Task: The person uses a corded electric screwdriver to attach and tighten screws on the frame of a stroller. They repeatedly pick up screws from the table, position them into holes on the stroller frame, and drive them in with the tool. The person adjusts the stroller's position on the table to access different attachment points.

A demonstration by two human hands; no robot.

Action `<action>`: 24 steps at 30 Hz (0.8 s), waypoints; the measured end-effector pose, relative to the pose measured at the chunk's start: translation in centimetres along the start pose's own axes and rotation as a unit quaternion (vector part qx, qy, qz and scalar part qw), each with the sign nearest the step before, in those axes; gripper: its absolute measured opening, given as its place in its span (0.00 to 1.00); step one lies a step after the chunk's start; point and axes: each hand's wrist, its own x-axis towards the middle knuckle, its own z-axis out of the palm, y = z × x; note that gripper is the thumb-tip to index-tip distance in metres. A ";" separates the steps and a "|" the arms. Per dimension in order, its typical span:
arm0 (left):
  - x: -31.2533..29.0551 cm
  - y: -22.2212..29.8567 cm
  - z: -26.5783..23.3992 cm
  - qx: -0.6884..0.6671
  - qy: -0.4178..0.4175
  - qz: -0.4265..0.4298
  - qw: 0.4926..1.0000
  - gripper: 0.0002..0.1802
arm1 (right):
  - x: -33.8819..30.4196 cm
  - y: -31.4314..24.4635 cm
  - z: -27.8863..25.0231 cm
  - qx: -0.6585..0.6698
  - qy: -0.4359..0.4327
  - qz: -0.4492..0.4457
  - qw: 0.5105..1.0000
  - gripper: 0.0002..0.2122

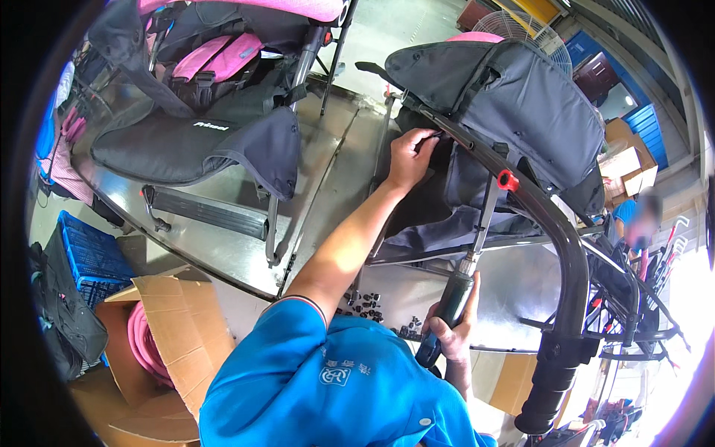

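A stroller with a dark tubular frame (542, 195) and black fabric (532, 97) stands on the metal worktable in front of me. My left hand (412, 159) reaches up to the frame's upper tube, fingers closed in a pinch at the fabric's edge. What sits between those fingertips is too small to make out. Lower down, my right hand (456, 337) grips a dark electric screwdriver (453, 298), its tip pointing up towards the frame. A red ring (508, 180) sits on the tube above the screwdriver. Small black parts (365, 304) lie on the table's near edge.
A second black and pink stroller (201, 145) occupies the table's left side. Below it stand an open cardboard box (179, 328) with pink material and a blue crate (93, 253). A fan (525, 37) is behind; another person (633, 220) is at far right.
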 end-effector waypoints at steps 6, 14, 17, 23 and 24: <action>0.3 -0.5 -0.1 -0.035 0.005 -0.058 0.998 0.05 | 0.4 1.1 -0.2 -0.018 -0.014 -0.029 0.999 0.60; -2.0 1.6 0.5 0.102 0.004 0.112 0.988 0.11 | 1.7 -0.8 1.1 -0.005 -0.018 0.005 1.000 0.58; -1.1 1.4 0.2 0.096 -0.017 0.119 0.988 0.12 | 3.2 -0.9 1.9 -0.013 -0.028 -0.001 1.000 0.55; -0.6 1.1 1.5 -0.082 -0.042 -0.024 0.995 0.18 | 7.6 -2.8 5.1 0.036 -0.067 -0.005 0.997 0.53; -0.6 0.6 1.2 -0.048 -0.036 0.001 0.998 0.18 | 8.3 -2.9 5.9 0.039 -0.058 -0.003 0.998 0.53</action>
